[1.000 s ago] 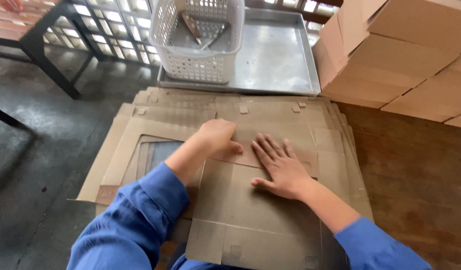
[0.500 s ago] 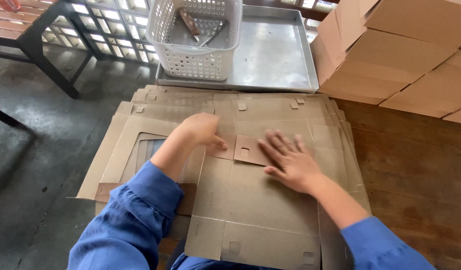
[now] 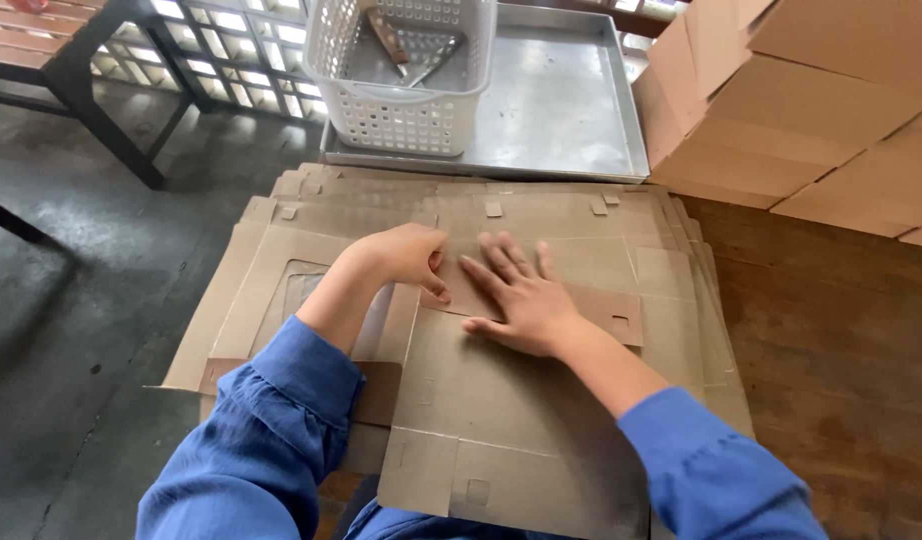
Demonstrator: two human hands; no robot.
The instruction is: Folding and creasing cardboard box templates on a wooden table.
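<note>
A flat, die-cut brown cardboard box blank [image 3: 501,400] lies on top of a stack of similar blanks [image 3: 381,205]. A long flap [image 3: 606,305] of the top blank is folded down onto it. My right hand [image 3: 516,295] presses flat on this flap, fingers spread. My left hand [image 3: 409,256] rests curled at the flap's left end, thumb on its edge. Both arms wear blue sleeves.
A metal tray [image 3: 561,110] sits behind the stack, holding a white plastic basket [image 3: 401,75] with tools inside. Folded brown boxes [image 3: 821,110] are piled at the right on the wooden table [image 3: 841,350]. A dark concrete floor [image 3: 71,290] and a bench frame [image 3: 91,80] lie to the left.
My right hand slid left along the folded flap toward my left hand. The left hand stayed near the flap's left end.
</note>
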